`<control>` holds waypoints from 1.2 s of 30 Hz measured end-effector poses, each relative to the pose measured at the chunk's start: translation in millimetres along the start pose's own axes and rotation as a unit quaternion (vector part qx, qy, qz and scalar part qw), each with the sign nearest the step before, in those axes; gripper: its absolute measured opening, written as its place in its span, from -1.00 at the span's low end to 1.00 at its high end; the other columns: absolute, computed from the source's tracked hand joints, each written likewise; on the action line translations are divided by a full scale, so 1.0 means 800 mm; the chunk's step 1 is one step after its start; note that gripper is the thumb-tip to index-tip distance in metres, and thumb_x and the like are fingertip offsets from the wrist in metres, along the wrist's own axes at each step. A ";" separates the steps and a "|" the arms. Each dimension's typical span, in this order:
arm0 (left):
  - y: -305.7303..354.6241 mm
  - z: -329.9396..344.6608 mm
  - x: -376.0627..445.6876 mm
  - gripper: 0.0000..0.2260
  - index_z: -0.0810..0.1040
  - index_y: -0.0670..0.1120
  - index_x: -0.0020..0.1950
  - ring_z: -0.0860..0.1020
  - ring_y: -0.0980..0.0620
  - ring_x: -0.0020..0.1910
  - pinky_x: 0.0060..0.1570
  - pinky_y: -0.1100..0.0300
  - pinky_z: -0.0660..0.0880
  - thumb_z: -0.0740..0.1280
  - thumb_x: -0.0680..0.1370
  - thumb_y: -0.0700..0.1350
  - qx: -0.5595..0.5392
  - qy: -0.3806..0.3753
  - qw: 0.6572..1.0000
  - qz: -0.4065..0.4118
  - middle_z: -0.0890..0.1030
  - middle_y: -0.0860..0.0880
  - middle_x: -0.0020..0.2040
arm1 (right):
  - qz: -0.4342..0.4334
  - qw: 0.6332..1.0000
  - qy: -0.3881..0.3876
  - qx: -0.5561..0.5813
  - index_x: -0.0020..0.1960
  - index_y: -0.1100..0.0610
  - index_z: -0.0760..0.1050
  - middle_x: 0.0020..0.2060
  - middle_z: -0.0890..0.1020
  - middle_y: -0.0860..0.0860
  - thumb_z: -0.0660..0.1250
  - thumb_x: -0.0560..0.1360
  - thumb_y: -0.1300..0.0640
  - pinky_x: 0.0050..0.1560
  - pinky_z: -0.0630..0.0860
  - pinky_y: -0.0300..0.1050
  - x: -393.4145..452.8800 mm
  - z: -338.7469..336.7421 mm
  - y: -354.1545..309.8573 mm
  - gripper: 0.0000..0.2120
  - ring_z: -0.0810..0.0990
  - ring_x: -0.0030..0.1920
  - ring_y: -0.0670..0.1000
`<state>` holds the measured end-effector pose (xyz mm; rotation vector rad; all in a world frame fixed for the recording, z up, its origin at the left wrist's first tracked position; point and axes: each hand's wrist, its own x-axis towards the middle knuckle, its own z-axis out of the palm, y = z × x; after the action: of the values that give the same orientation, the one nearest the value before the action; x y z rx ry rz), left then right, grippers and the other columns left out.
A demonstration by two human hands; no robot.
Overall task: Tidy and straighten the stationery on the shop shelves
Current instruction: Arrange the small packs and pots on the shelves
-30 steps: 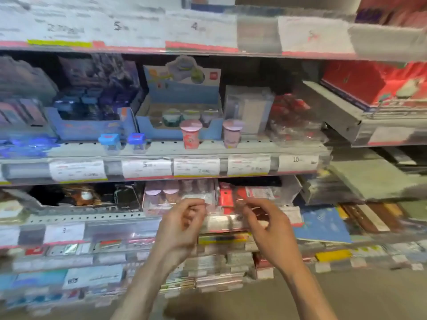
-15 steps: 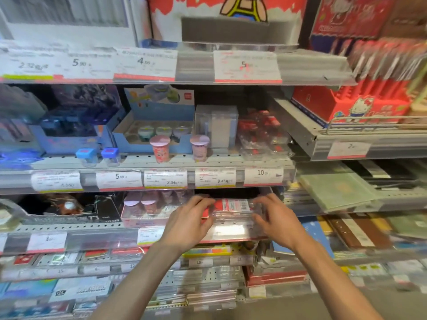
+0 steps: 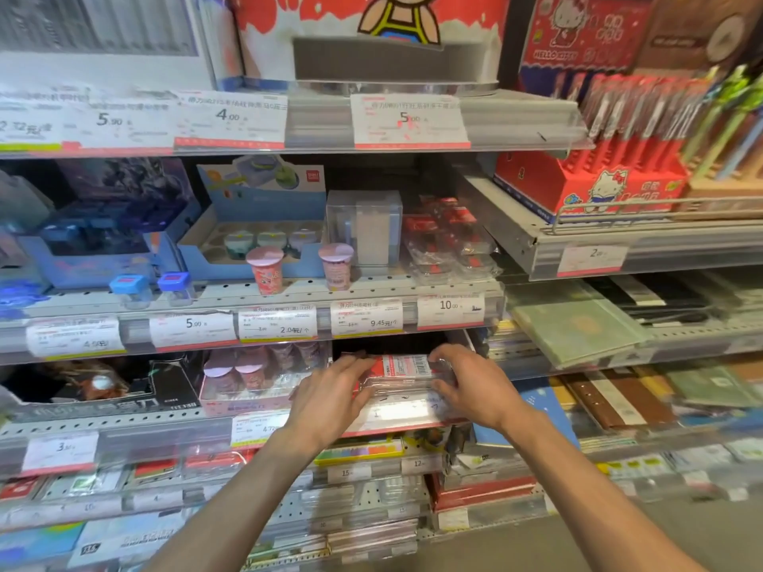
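- Two bare hands reach to a shop shelf (image 3: 124,425) and hold a stack of clear plastic packs (image 3: 402,375) between them, at its front edge.
- The left hand (image 3: 330,396) has its grip on the stack's left end, fingers curled over the top.
- The right hand (image 3: 475,386) has its grip on the right end, fingers curled over the top and front.
- Between the two grips, the top pack shows a red and white label with a barcode.
- Just left of the left grip sits a pink tray of lidded cups (image 3: 247,377).
- Below both grips, a clear rail holds price tags (image 3: 256,427).
- Above the grips, on the next shelf up, stand two pink cups (image 3: 266,268), a clear plastic box (image 3: 365,227) and a loose pile of red packs (image 3: 448,241).
- Right of the right grip lie flat notebooks (image 3: 619,400).
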<state>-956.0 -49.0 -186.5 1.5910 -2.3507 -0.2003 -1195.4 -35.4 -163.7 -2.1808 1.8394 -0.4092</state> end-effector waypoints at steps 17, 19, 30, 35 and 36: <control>-0.009 -0.057 -0.052 -0.56 0.53 0.12 0.37 0.71 0.06 -0.12 -0.32 0.07 0.63 0.10 0.62 0.25 -0.016 0.118 0.981 0.155 0.47 0.15 0.40 | -0.066 0.998 0.003 -0.020 0.31 -0.12 0.43 0.25 0.51 -0.23 0.30 0.55 -0.18 0.00 0.37 -0.27 -0.059 -0.065 -0.026 -0.64 0.41 -0.08 -0.34; -0.007 -0.075 -0.062 -0.59 0.52 0.12 0.38 0.71 0.08 -0.16 -0.36 0.08 0.62 0.13 0.63 0.23 -0.019 0.131 0.976 0.175 0.47 0.16 0.40 | -0.082 0.996 0.002 -0.015 0.30 -0.13 0.44 0.23 0.50 -0.27 0.29 0.56 -0.17 -0.09 0.26 -0.43 -0.068 -0.079 -0.033 -0.66 0.40 -0.13 -0.46; 0.025 -0.176 -0.041 -0.63 0.53 0.01 0.39 0.68 0.07 -0.20 -0.36 0.08 0.62 0.21 0.63 0.10 -0.019 0.247 0.931 0.267 0.57 0.07 0.34 | -0.116 0.986 0.101 0.071 0.20 -0.24 0.47 0.02 0.49 -0.32 0.33 0.51 -0.21 -0.14 0.38 -0.39 -0.101 -0.162 -0.065 -0.73 0.52 -0.11 -0.13; 0.042 -0.198 0.002 -0.62 0.49 0.05 0.42 0.67 0.07 -0.15 -0.29 0.05 0.63 0.19 0.64 0.12 -0.008 0.251 0.930 0.269 0.52 0.12 0.38 | -0.104 0.972 0.179 0.107 0.20 -0.20 0.51 0.02 0.49 -0.24 0.38 0.49 -0.15 -0.14 0.44 -0.31 -0.098 -0.171 -0.063 -0.71 0.52 -0.18 0.01; 0.045 -0.201 0.009 -0.63 0.51 0.05 0.40 0.66 0.08 -0.17 -0.29 0.06 0.62 0.21 0.63 0.11 -0.011 0.257 0.930 0.263 0.53 0.13 0.37 | -0.097 0.969 0.196 0.113 0.20 -0.17 0.52 0.00 0.48 -0.24 0.38 0.50 -0.12 -0.13 0.44 -0.30 -0.098 -0.170 -0.064 -0.72 0.52 -0.18 0.01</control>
<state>-939.0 -33.8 -23.5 0.8095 -2.2223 0.2752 -1212.3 48.1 -21.9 -2.2431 1.6516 -1.1051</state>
